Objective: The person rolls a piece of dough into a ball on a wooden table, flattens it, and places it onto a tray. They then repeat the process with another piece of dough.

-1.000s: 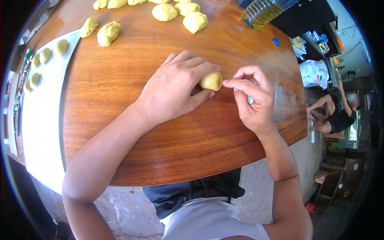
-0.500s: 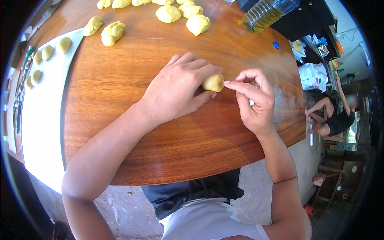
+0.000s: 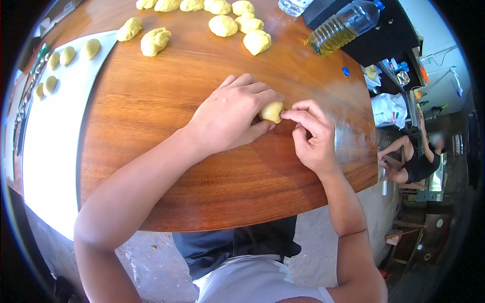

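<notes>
Curled over a small yellow dough ball (image 3: 272, 112), my left hand (image 3: 233, 113) grips it between thumb and fingers just above the wooden table (image 3: 151, 106). My right hand (image 3: 314, 132) is closed in a pinch, its fingertips touching the ball's right edge, where the dough bulges a little. The other fingers of that hand are curled in. Part of the ball is hidden under my left fingers. Beyond my hands lie rough dough lumps, among them one lump (image 3: 155, 42) and another (image 3: 257, 42).
At left, a white tray (image 3: 55, 136) bears several smooth dough balls (image 3: 66, 55). A bottle of yellow oil (image 3: 343, 28) stands at the far right, with a blue cap (image 3: 345, 71) lying nearby. A person (image 3: 417, 159) sits off to the right, past a white bag (image 3: 389, 109).
My right fingertips have come from just beside the dough ball onto its edge, and the dough there now bulges. The view has shifted slightly. My left hand keeps its grip.
</notes>
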A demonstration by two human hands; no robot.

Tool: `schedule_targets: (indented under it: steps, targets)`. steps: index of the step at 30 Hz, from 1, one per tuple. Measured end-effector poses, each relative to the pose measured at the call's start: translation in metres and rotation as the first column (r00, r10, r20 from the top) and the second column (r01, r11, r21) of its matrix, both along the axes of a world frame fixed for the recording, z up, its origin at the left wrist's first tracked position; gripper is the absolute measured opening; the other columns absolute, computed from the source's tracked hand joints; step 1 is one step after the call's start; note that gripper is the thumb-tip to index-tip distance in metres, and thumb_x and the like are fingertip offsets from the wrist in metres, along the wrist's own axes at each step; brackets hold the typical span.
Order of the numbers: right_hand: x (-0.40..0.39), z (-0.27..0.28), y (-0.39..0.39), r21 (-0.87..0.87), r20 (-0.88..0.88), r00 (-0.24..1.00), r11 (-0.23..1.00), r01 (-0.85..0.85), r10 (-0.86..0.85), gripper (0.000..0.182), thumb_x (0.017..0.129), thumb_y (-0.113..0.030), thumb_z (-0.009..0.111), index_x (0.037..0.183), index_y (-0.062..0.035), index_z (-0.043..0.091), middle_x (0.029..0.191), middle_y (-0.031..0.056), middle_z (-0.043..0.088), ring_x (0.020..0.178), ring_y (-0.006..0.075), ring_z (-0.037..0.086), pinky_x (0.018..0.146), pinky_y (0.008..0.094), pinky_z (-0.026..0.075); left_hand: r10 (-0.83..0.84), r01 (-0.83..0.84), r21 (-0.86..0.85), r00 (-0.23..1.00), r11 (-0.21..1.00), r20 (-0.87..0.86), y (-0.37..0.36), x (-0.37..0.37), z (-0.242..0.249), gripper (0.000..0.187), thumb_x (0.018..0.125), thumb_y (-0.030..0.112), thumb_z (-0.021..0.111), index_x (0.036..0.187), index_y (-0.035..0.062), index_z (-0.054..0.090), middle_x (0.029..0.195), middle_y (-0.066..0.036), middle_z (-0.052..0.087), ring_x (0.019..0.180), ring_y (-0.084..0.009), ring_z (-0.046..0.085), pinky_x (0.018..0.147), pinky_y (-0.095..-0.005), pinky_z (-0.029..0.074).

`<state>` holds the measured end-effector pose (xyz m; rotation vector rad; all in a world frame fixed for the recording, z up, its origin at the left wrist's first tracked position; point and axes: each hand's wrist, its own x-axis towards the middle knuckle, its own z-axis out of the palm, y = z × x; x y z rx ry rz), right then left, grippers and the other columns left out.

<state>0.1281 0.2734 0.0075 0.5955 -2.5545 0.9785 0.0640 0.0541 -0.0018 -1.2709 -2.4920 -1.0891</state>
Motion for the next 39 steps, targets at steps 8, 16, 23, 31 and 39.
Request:
schedule_targets:
  steps: [8, 16, 23, 31, 39]
  targets:
    - [0.000, -0.008, 0.004, 0.006, -0.082, 0.996, 0.999, 0.034, -0.033, 0.040, 0.073, 0.018, 0.050, 0.097, -0.0009, 0.075, 0.105, 0.0113, 0.060, 0.083, 0.0186, 0.061, 0.072, 0.0276, 0.050, -0.020, 0.021, 0.010, 0.999, 1.000, -0.044, 0.001, -0.002, -0.004, 0.039, 0.082, 0.018, 0.079, 0.118, 0.0090, 0.069, 0.115, -0.009, 0.070, 0.116, -0.0315, 0.061, 0.104, -0.0442, 0.046]
    - [-0.003, -0.009, 0.008, -0.036, -0.083, 0.992, 0.995, -0.095, 0.092, 0.038, 0.077, 0.018, 0.047, 0.096, 0.0001, 0.075, 0.111, 0.0109, 0.059, 0.096, 0.0188, 0.063, 0.079, 0.0282, 0.051, -0.038, 0.040, 0.051, 0.999, 0.998, -0.035, 0.001, -0.004, -0.011, 0.048, 0.082, 0.023, 0.080, 0.125, 0.0086, 0.067, 0.116, -0.011, 0.070, 0.117, -0.0330, 0.060, 0.106, -0.0451, 0.045]
    - [-0.028, 0.011, -0.004, 0.046, -0.136, 0.981, 0.990, -0.131, 0.136, 0.032, 0.091, -0.003, 0.062, 0.121, -0.0066, 0.072, 0.126, 0.0163, 0.065, 0.118, 0.0313, 0.062, 0.105, 0.0407, 0.048, 0.017, -0.072, 0.529, 0.994, 0.846, 0.109, -0.013, -0.031, -0.002, 0.061, 0.081, 0.018, 0.070, 0.139, 0.0043, 0.058, 0.107, -0.017, 0.069, 0.102, -0.0331, 0.066, 0.092, -0.0439, 0.053]
    - [-0.011, 0.007, -0.036, 0.378, 0.052, 0.961, 0.886, -0.270, 0.271, 0.039, 0.096, -0.007, 0.061, 0.134, -0.0083, 0.067, 0.147, 0.0194, 0.056, 0.139, 0.0404, 0.050, 0.118, 0.0481, 0.039, 0.354, -0.548, 0.477, 0.826, 0.687, 0.439, -0.031, -0.052, -0.002, 0.034, 0.088, 0.020, 0.069, 0.118, 0.0013, 0.068, 0.083, -0.012, 0.071, 0.077, -0.0255, 0.070, 0.075, -0.0387, 0.056]
    - [-0.064, 0.003, -0.005, 0.384, -0.070, 0.988, 0.918, -0.103, 0.140, 0.032, 0.095, -0.013, 0.069, 0.126, -0.0043, 0.070, 0.137, 0.0204, 0.063, 0.129, 0.0383, 0.060, 0.110, 0.0430, 0.047, 0.353, -0.476, 0.437, 0.873, 0.763, 0.336, -0.028, -0.053, -0.008, 0.030, 0.086, 0.020, 0.068, 0.109, 0.0017, 0.072, 0.080, -0.017, 0.072, 0.078, -0.0301, 0.073, 0.076, -0.0411, 0.057]
